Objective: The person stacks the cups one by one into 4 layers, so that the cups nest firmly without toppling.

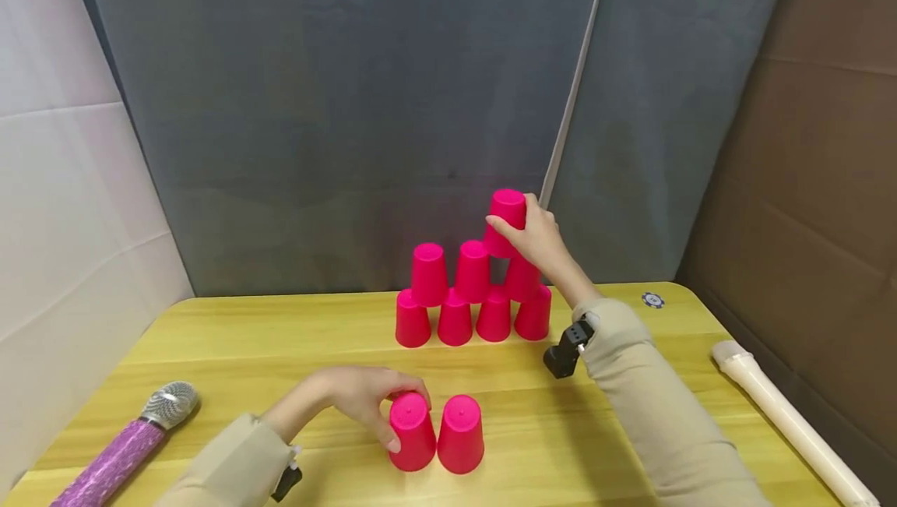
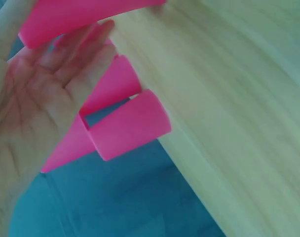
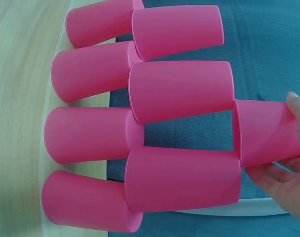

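Grey cloth is hung behind a yellow wooden table (image 1: 280, 336), and a pink cup pyramid (image 1: 471, 297) is stacked at the table's far middle, four cups below and three above. A top cup (image 1: 506, 219) is held by the right hand (image 1: 536, 238), fingers curled round it, right over the pyramid. Nearer than the pyramid, a front cup (image 1: 412, 431) is gripped from above by the left hand (image 1: 360, 394), with a second cup (image 1: 460, 433) touching it. No readable writing is seen anywhere.
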